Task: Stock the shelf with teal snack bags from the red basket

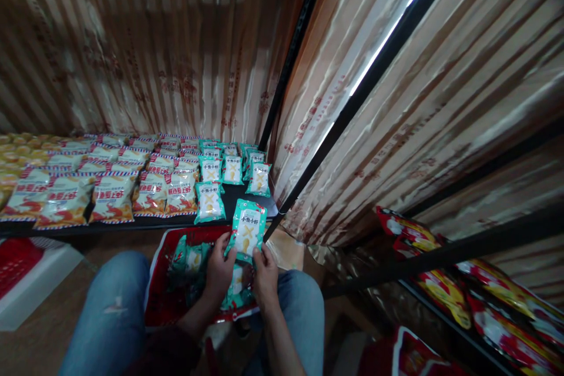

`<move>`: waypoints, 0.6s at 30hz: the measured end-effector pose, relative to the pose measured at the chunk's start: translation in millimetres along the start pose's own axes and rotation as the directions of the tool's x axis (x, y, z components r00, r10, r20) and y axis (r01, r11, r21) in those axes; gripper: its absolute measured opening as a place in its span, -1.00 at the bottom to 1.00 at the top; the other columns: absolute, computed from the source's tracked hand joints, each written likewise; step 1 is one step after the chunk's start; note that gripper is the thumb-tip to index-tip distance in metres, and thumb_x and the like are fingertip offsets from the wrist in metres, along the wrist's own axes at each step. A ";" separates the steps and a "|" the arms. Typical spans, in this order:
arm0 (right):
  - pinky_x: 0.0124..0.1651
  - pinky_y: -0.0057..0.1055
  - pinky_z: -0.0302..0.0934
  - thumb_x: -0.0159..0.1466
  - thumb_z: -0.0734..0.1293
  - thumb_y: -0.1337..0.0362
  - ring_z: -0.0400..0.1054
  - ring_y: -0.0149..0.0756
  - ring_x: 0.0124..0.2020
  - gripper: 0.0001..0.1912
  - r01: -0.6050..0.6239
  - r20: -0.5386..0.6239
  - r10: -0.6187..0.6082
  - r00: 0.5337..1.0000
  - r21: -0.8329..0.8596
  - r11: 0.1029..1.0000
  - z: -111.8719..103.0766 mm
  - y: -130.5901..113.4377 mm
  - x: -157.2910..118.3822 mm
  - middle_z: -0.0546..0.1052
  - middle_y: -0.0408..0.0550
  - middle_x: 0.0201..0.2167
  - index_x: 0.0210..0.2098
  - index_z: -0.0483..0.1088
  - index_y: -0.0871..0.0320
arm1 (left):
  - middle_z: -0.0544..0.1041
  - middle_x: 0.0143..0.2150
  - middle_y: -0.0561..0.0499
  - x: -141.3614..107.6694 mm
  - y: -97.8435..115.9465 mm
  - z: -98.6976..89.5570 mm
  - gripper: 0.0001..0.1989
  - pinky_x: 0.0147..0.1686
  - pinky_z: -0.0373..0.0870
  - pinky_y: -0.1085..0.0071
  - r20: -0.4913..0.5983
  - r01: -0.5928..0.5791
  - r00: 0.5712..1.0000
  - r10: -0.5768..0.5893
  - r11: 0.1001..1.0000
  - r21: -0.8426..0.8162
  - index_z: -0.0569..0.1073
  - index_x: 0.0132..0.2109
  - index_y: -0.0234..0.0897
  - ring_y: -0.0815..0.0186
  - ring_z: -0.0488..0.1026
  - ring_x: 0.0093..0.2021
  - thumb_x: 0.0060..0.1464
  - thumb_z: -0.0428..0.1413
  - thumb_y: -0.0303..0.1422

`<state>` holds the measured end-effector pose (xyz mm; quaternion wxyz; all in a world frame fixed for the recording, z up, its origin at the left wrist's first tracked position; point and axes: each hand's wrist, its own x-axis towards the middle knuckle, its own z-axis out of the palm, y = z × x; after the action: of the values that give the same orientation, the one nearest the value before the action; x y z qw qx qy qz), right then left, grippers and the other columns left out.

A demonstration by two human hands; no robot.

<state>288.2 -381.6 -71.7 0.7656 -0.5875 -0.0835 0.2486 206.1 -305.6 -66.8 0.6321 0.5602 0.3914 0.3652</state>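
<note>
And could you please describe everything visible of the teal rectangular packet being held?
The teal rectangular packet looks like glossy plastic, apparently unopened, with dark Chinese lettering above yellow shapes on a white panel. The left hand and right hand grip its lower sides, its front facing the camera, above an open red basket.

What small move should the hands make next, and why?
Probably ease the held teal packet forward onto the black shelf: the left hand and right hand both grip its lower sides, and a gap shows beyond it, beside the front teal packet.
</note>
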 end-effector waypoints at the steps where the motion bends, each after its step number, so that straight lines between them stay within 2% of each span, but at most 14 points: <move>1: -0.13 -0.29 0.35 -0.03 0.45 0.05 0.45 -0.12 -0.16 -0.45 0.007 -0.001 -0.007 1.000 0.002 1.000 1.3 -1.6 3.0 0.59 -0.01 -0.21 -0.09 0.45 0.17 | 0.49 -0.03 -0.16 1.1 0.6 0.7 -0.52 -0.07 0.37 0.32 0.008 -0.011 1.000 0.011 1.000 0.008 0.33 0.07 -0.28 0.18 0.46 -0.05 -0.03 0.11 -0.28; 6: -0.15 -0.27 0.36 -0.04 0.45 0.07 0.47 -0.15 -0.20 -0.39 0.059 -0.008 -0.059 0.998 -0.012 0.998 10.8 -8.4 19.4 0.59 0.01 -0.22 -0.03 0.38 0.19 | 0.38 0.14 -0.19 7.3 10.5 3.7 -0.51 0.03 0.31 0.32 0.030 -0.094 0.995 0.090 0.986 0.141 0.25 0.16 -0.32 0.20 0.35 0.11 0.06 -0.01 -0.35; 8: -0.16 -0.28 0.37 -0.03 0.45 0.07 0.47 -0.17 -0.21 -0.40 0.075 -0.013 -0.076 0.997 -0.037 0.996 15.1 -10.2 26.4 0.59 0.00 -0.22 -0.04 0.38 0.19 | 0.36 0.16 -0.19 10.7 14.2 4.9 -0.52 0.03 0.32 0.29 0.020 -0.113 0.994 0.111 0.974 0.195 0.25 0.16 -0.32 0.21 0.37 0.10 0.07 -0.05 -0.37; 15: -0.16 -0.32 0.36 0.06 0.37 0.10 0.46 -0.21 -0.18 -0.49 0.129 0.050 -0.123 0.991 -0.129 0.983 22.4 -16.5 49.8 0.57 -0.05 -0.17 -0.02 0.37 0.14 | 0.46 0.02 -0.17 23.5 21.3 6.5 -0.55 -0.02 0.38 0.23 -0.018 -0.218 0.973 0.231 0.939 0.266 0.34 0.10 -0.31 0.20 0.43 0.00 0.02 0.00 -0.43; 18: -0.12 -0.30 0.34 0.05 0.36 0.09 0.45 -0.20 -0.16 -0.50 0.160 0.043 -0.155 0.987 -0.180 0.971 22.3 -17.7 58.8 0.56 -0.04 -0.16 -0.04 0.40 0.15 | 0.44 0.04 -0.18 26.5 24.5 8.7 -0.56 -0.05 0.41 0.25 -0.002 -0.236 0.970 0.245 0.934 0.268 0.34 0.10 -0.31 0.20 0.42 0.01 0.04 -0.02 -0.43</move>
<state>334.6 -337.6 -58.1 0.7244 -0.6431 -0.1633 0.1869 224.7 -282.8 -44.2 0.4949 0.6770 0.3765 0.3937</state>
